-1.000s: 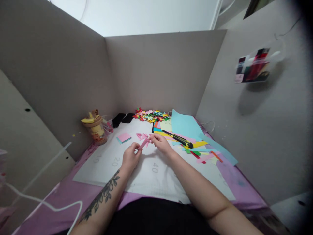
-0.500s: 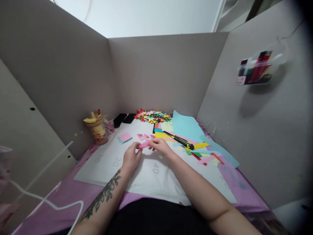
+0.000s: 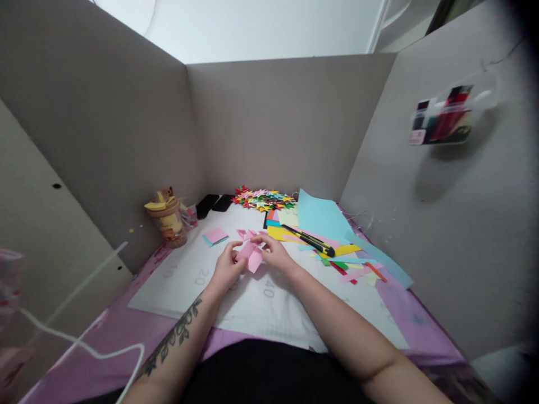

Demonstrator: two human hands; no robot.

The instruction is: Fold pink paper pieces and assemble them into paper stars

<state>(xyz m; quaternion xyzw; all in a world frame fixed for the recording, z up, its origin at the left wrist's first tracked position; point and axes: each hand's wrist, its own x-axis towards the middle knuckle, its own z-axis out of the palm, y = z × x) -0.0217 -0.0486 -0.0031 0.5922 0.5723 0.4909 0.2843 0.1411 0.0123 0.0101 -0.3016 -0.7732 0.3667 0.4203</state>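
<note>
Between my two hands is a pink paper [image 3: 254,260], partly opened, with crease lines across it. My left hand [image 3: 228,265] pinches its left side, fingers closed on it. On the other side, my right hand [image 3: 275,254] grips the upper right edge. Just behind the fingers lie small folded pink pieces [image 3: 248,234], partly hidden by my hands. A stack of square papers [image 3: 215,236], pink on top and blue below, rests to the left on the white sheet [image 3: 177,286].
A black and yellow cutter [image 3: 311,242] lies on coloured strips at the right, beside large blue paper [image 3: 322,216]. Folded colourful stars [image 3: 263,199] are heaped at the back. A yellow-brown cup [image 3: 170,224] and dark phone-like objects [image 3: 208,206] stand at the back left.
The pink paper was a narrow folded shape and is now spread wider, its lower corner pointing toward me. Both hands still hold it, with the fingers shifted along its edges.
</note>
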